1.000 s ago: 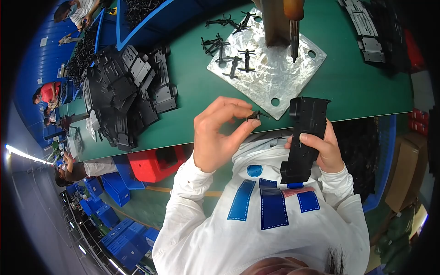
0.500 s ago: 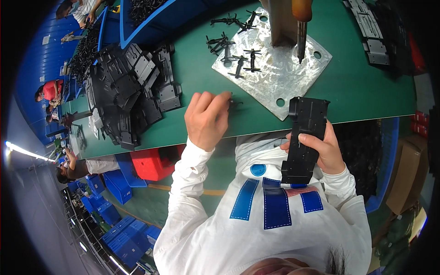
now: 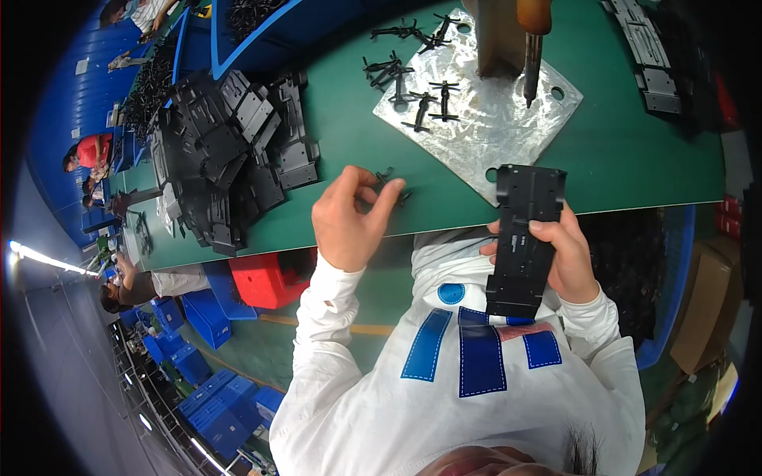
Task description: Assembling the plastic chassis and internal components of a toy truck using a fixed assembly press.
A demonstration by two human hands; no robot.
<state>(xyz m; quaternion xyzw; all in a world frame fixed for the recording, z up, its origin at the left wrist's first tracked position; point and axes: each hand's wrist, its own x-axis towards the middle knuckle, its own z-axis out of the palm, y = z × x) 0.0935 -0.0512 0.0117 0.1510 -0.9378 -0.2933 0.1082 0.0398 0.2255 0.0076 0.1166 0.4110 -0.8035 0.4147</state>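
My right hand (image 3: 567, 258) grips a long black plastic panel (image 3: 524, 250) by its right edge, thumb on its face, in front of my body at the table's near edge. A small black branched plastic part (image 3: 383, 174) is at the fingertips of my left hand (image 3: 345, 222), just above the green table; thumb and fingers pinch it, partly hiding it. Several like black branched parts (image 3: 444, 101) lie on and beside the left corner of a silvery metal plate (image 3: 508, 151). Over the plate, a tool with an orange-brown handle (image 3: 533, 14) points its thin metal tip down.
Left on the green table (image 3: 333, 119) is a heap of black panels (image 3: 230, 151). Blue bins (image 3: 317, 32) of small black parts stand behind it. More panels (image 3: 647, 59) lie at the far right. A red container (image 3: 266, 279) is below the near edge. Other people work far left.
My left hand has turned and drawn slightly left, its fingers curling around the small black part. The panel in my right hand has tilted a little, showing more of its face.
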